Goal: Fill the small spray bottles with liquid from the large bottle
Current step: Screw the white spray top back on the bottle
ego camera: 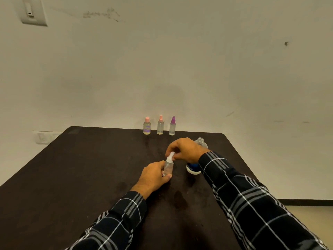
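The left hand (155, 175) is curling around the clear, cylindrical small spray bottle (169, 166), which is standing near the middle of the dark, matte table (72, 177). The right hand (185, 149) is pinching its white sprayer top (171, 156). At the bottle's 3 o'clock, the transparent large bottle (200, 143) is standing uncapped, partly hidden by a plaid sleeve (234, 186). At 12 o'clock, three small bottles (160, 125) are lining the far edge, capped pink, pink and purple.
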`<control>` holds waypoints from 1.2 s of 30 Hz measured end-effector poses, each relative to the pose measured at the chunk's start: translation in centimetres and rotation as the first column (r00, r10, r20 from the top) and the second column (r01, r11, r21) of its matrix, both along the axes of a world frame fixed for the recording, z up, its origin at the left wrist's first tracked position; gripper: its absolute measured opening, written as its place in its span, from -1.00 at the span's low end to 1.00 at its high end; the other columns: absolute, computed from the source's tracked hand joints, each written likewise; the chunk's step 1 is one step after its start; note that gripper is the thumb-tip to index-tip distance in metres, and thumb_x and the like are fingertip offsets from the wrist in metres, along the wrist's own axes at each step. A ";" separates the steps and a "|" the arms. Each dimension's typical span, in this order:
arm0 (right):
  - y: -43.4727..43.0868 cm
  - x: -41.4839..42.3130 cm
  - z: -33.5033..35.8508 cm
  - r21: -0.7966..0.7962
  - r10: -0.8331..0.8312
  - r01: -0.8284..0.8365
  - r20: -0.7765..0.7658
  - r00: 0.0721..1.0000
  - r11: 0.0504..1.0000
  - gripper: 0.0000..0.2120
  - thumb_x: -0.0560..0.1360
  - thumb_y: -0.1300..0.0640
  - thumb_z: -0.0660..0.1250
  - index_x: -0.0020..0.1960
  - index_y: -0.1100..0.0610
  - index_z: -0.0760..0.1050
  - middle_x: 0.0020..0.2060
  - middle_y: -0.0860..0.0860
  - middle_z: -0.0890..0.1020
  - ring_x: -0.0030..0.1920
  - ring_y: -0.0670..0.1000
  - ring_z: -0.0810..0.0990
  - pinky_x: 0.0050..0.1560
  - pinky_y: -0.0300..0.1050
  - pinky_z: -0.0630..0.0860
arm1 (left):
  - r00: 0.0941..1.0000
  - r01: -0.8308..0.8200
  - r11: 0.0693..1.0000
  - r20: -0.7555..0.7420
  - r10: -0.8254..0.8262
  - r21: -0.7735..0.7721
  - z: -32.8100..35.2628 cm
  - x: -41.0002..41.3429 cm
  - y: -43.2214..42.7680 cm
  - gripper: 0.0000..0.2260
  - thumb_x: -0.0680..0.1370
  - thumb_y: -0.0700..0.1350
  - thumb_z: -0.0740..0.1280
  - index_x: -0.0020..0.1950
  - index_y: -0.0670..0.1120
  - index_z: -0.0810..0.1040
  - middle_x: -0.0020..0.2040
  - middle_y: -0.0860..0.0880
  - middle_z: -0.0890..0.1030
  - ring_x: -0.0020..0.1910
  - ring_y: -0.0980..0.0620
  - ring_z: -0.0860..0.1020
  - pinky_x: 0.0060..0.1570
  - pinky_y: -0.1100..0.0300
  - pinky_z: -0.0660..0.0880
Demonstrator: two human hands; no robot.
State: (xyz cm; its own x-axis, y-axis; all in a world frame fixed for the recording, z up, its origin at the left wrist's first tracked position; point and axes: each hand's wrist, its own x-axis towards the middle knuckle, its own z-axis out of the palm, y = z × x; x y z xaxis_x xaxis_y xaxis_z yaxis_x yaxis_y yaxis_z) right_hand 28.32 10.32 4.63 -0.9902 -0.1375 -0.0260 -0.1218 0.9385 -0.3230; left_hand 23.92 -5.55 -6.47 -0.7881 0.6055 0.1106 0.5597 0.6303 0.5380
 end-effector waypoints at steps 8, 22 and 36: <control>-0.1 0.4 -3.9 -0.360 -0.244 0.226 -0.006 0.970 0.905 -0.74 0.44 0.16 0.54 0.12 0.14 0.64 0.00 0.04 0.68 0.01 0.00 0.64 0.16 -0.03 0.60 | 0.999 0.010 1.000 0.039 -0.011 0.024 0.1 0.0 -0.2 -0.67 0.55 0.07 0.43 0.27 0.01 0.52 -0.06 0.12 0.54 -0.10 0.11 0.52 -0.08 0.22 0.42; 0.3 0.1 -3.1 -0.196 -0.031 0.036 0.026 0.999 0.980 -0.76 0.55 0.24 0.41 0.18 0.04 0.62 0.15 -0.04 0.65 0.19 -0.04 0.58 0.31 -0.06 0.50 | 0.998 0.008 1.000 0.061 -0.010 0.030 0.5 0.3 -0.3 -0.65 0.55 0.05 0.44 0.30 0.04 0.52 0.10 0.04 0.63 0.06 0.03 0.60 0.11 0.12 0.53; -0.4 1.0 -5.5 -0.266 -0.223 0.215 -0.003 0.975 0.940 -0.46 0.46 -0.19 0.47 0.32 0.03 0.46 0.08 -0.03 0.58 0.03 -0.05 0.57 0.09 -0.10 0.58 | 0.998 0.016 0.999 0.066 -0.019 0.041 0.4 0.3 -0.5 -0.81 0.55 0.03 0.44 0.12 0.11 0.52 -0.03 0.10 0.59 -0.04 0.08 0.57 0.04 0.15 0.53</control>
State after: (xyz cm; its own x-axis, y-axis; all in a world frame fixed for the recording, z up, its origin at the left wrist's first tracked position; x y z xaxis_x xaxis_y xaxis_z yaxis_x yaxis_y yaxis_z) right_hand 29.27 9.91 -0.86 -0.9962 0.0854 0.0142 0.0628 0.8259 -0.5604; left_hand 24.27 -6.04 -6.05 -0.7838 0.6154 0.0829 0.5327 0.5978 0.5990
